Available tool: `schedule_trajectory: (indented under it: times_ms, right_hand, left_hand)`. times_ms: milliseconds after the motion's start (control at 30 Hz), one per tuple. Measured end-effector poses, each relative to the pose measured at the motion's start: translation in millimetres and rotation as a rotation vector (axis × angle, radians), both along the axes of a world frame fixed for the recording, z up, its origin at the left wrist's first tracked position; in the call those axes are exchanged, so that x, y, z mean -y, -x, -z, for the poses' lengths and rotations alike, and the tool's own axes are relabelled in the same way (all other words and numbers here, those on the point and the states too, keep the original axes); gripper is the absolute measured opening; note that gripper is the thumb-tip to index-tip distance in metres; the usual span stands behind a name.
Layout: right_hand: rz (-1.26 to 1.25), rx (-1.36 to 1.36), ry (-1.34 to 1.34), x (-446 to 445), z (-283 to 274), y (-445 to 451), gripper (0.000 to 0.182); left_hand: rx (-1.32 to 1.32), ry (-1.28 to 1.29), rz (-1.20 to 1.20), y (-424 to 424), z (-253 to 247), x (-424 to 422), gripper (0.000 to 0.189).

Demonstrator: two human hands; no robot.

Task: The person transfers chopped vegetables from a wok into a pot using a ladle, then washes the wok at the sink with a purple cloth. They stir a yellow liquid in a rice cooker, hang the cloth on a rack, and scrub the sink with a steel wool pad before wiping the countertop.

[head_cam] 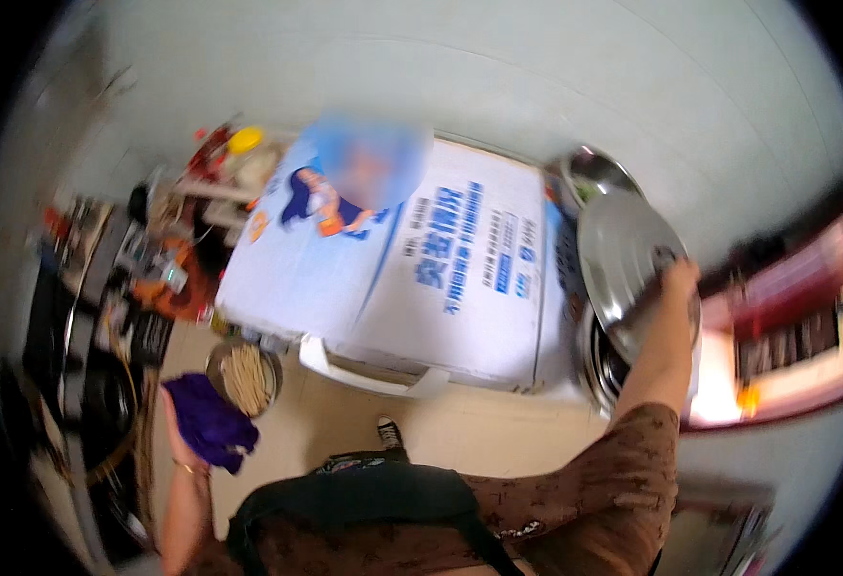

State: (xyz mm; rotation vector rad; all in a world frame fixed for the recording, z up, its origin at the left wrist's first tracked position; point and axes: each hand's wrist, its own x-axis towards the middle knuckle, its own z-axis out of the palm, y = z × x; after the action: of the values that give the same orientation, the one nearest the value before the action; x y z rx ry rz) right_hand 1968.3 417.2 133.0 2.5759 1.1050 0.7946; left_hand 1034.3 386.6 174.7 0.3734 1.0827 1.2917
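My right hand [680,281] grips the dark knob of a round metal lid [623,248], which is tilted on its side. Below the lid is a metal pot [594,360], partly hidden by the lid and my forearm. Behind the lid, a steel bowl [601,173] holds something green. On the other side, my left hand [184,432] holds a bunched purple cloth [209,421]. Near that cloth sits a round bowl [275,378] with pale sticks or strips [245,378] in it.
A white board or box top with blue print [392,288] covers the surface ahead; a white handle [364,378] runs along its front edge. Cluttered goods, including a yellow-lidded jar [246,140], stand at left. A dark stove-like unit [97,403] lines the far left. A wall [464,79] closes the back.
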Motion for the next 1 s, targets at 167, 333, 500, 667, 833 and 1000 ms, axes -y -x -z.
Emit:
schedule_trajectory:
  times_ms: [167,333,500,667,833,1000]
  right_hand:
    - [0.132,-0.044,-0.070,55.9,-21.5,-65.4,0.032]
    - [-0.302,-0.590,-0.499,2.8,-66.1,64.9,0.040]
    - [-0.585,-0.676,-0.509,-65.2,-119.1,279.1,0.044]
    - [-0.728,-0.602,-0.569,-108.2,-125.4,527.0,0.045]
    - [-1.208,-1.161,-0.517,-163.7,-118.7,760.1,0.042]
    - [-1.108,-1.546,-0.420,-221.3,-91.7,1044.9,0.038]
  left_hand:
    - [0.170,-0.015,-0.012,80.0,28.9,-2.5,0.069]
    - [0.228,-0.026,-0.168,165.7,31.3,63.4,0.075]
    - [0.284,-0.075,-0.310,272.9,69.6,153.3,0.073]
    - [0.265,-0.054,-0.517,387.0,99.7,249.0,0.067]
    - [0.246,-0.142,-0.636,507.2,86.9,316.9,0.063]
    - [0.306,-0.271,-0.794,601.5,98.8,342.3,0.068]
